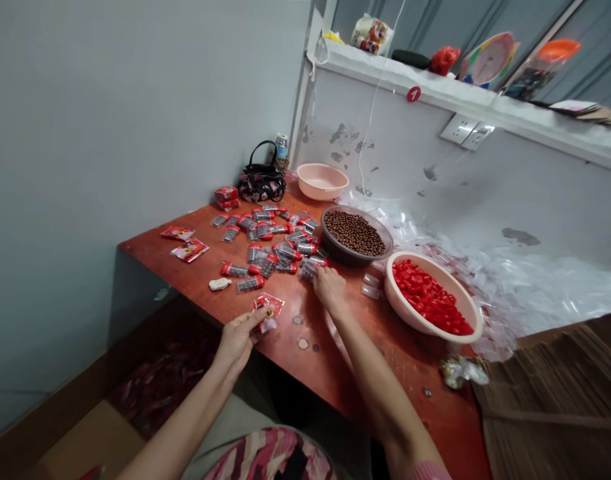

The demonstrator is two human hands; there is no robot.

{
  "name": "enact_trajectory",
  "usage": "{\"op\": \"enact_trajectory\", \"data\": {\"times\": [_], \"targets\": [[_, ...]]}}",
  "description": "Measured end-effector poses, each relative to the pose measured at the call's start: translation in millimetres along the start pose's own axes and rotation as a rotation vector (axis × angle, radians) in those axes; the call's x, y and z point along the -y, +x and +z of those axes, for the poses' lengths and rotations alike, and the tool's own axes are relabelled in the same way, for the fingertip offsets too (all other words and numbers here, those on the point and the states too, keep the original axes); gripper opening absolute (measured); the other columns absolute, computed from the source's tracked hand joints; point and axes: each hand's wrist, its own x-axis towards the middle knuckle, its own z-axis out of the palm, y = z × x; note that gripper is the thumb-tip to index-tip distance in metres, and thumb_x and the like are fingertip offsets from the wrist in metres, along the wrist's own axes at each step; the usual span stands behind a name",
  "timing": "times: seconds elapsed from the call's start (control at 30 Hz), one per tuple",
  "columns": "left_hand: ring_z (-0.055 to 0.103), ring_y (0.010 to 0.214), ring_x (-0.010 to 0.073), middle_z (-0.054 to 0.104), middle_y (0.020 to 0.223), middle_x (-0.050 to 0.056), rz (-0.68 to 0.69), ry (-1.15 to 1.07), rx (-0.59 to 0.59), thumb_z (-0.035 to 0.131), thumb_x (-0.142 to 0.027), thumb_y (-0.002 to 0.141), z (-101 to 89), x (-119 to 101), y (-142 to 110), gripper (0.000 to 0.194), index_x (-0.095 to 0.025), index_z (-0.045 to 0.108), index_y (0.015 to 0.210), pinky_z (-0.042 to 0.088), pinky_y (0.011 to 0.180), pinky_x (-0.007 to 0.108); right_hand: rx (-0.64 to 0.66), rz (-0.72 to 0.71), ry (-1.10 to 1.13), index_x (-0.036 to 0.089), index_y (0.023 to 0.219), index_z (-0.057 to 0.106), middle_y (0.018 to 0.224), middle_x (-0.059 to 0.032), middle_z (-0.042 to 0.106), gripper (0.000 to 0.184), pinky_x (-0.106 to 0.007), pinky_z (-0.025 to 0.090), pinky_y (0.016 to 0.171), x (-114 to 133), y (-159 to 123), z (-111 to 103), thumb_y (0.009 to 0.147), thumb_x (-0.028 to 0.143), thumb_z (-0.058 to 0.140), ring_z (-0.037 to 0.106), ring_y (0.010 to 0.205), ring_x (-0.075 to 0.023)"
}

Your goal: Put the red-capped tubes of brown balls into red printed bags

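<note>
My left hand (241, 337) is closed on a small red printed packet (272, 303), with a clear or pinkish part below its fingers, over the table's front edge. My right hand (330, 287) reaches to the near right side of a pile of small clear containers (265, 263) with red caps and dark balls inside. Its fingers are pinched on one such container (309, 268), partly hidden by the hand. Further left lie two flat red packets (190, 250). A crumpled white piece (220, 284) rests in front of the pile.
A bowl of brown balls (329, 247) and a pale basin (392, 293) of red caps (428, 293) stand to the right. Loose clear containers (550, 280) heap along the wall. At the back are a pink basin (322, 193) and a handbag (262, 185); stacked cardboard (560, 407) is lower right.
</note>
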Motion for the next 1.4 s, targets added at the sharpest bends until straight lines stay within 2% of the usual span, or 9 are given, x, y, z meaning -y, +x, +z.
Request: {"op": "enact_trajectory", "data": {"times": [0.23, 0.33, 0.4, 0.5, 0.63, 0.83, 1.0, 1.23, 1.4], "targets": [[0.058, 0.057, 0.0102, 0.063, 0.064, 0.003, 0.035, -0.09, 0.034, 0.069, -0.023, 0.061, 11.1, 13.0, -4.3, 0.016, -0.011, 0.064, 0.069, 0.049, 0.051, 0.018, -0.031, -0.312, 0.168, 0.017, 0.111, 0.052, 0.116, -0.0103, 0.053, 0.042, -0.033, 0.038, 0.086, -64.7, -71.0, 25.7, 0.078, 0.006, 0.029, 0.049, 0.104, -0.0191], [0.059, 0.056, 0.0112, 0.062, 0.064, 0.004, 0.032, -0.114, 0.088, 0.069, -0.024, 0.061, 20.0, 21.7, -9.9, 0.016, -0.011, 0.061, 0.065, 0.051, 0.053, 0.022, -0.062, -0.172, 0.209, 0.013, 0.113, 0.051, 0.115, -0.0137, 0.054, 0.039, -0.035, 0.04, 0.084, -73.5, -79.7, 31.6, 0.081, 0.015, 0.028, 0.051, 0.104, -0.0221], [0.058, 0.053, 0.0108, 0.061, 0.059, 0.004, 0.054, -0.112, 0.098, 0.069, -0.024, 0.061, 22.2, 24.9, -11.4, 0.018, -0.01, 0.058, 0.06, 0.051, 0.054, 0.022, -0.116, 0.06, 0.16, 0.011, 0.115, 0.047, 0.11, -0.0164, 0.056, 0.04, -0.038, 0.042, 0.08, -65.7, -82.6, 24.4, 0.085, 0.03, 0.028, 0.054, 0.098, -0.0259], [0.058, 0.051, 0.0108, 0.061, 0.059, 0.005, 0.056, -0.103, 0.061, 0.069, -0.024, 0.061, 19.9, 25.8, -13.2, 0.018, -0.009, 0.058, 0.061, 0.051, 0.051, 0.021, 0.117, 0.297, 0.036, 0.013, 0.104, 0.054, 0.094, -0.0169, 0.062, 0.052, -0.042, 0.044, 0.066, -41.9, -90.1, 4.6, 0.08, 0.053, 0.03, 0.059, 0.082, -0.0316], [0.059, 0.054, 0.0111, 0.064, 0.064, 0.005, 0.024, -0.116, 0.068, 0.068, -0.024, 0.063, 15.9, 21.6, -12.6, 0.017, -0.01, 0.061, 0.069, 0.051, 0.052, 0.021, 0.287, 0.319, -0.056, 0.012, 0.096, 0.056, 0.096, -0.0175, 0.059, 0.05, -0.038, 0.042, 0.067, -15.9, -97.4, -7.1, 0.078, 0.054, 0.035, 0.059, 0.081, -0.0298], [0.06, 0.06, 0.0122, 0.065, 0.066, 0.004, -0.038, -0.201, 0.052, 0.065, -0.02, 0.066, 17.0, 16.3, -10.6, 0.013, -0.01, 0.062, 0.075, 0.053, 0.058, 0.023, 0.168, 0.311, 0.022, 0.012, 0.108, 0.049, 0.099, -0.015, 0.058, 0.049, -0.03, 0.038, 0.071, -17.8, -116.8, -10.8, 0.078, 0.05, 0.039, 0.056, 0.09, -0.0248], [0.062, 0.061, 0.0129, 0.066, 0.067, 0.004, -0.049, -0.194, 0.091, 0.062, -0.015, 0.069, 22.9, 21.4, -8.7, 0.01, -0.011, 0.062, 0.079, 0.053, 0.06, 0.025, 0.183, 0.394, 0.047, 0.015, 0.097, 0.055, 0.088, -0.0132, 0.062, 0.048, -0.029, 0.037, 0.063, -15.7, -133.5, -15.4, 0.078, 0.055, 0.035, 0.059, 0.079, -0.0243], [0.064, 0.066, 0.0173, 0.067, 0.069, 0.006, -0.101, -0.229, 0.079, 0.061, -0.014, 0.07, 34.5, 28.2, -10.1, 0.009, -0.011, 0.061, 0.079, 0.054, 0.062, 0.029, 0.074, 0.384, 0.46, 0.016, 0.087, 0.058, 0.074, -0.0074, 0.065, 0.033, -0.027, 0.04, 0.057, -19.5, -135.2, -0.7, 0.073, 0.045, 0.051, 0.06, 0.069, -0.0217], [0.064, 0.067, 0.0179, 0.067, 0.072, 0.007, -0.142, -0.26, 0.069, 0.059, -0.013, 0.072, 40.1, 36.6, -11.3, 0.01, -0.011, 0.061, 0.081, 0.054, 0.062, 0.03, 0.024, 0.37, 1.229, 0.018, 0.102, 0.049, 0.077, -0.0028, 0.062, 0.032, -0.023, 0.046, 0.045, 6.0, -151.8, -3.2, 0.078, 0.039, 0.047, 0.059, 0.06, -0.0151]]}}
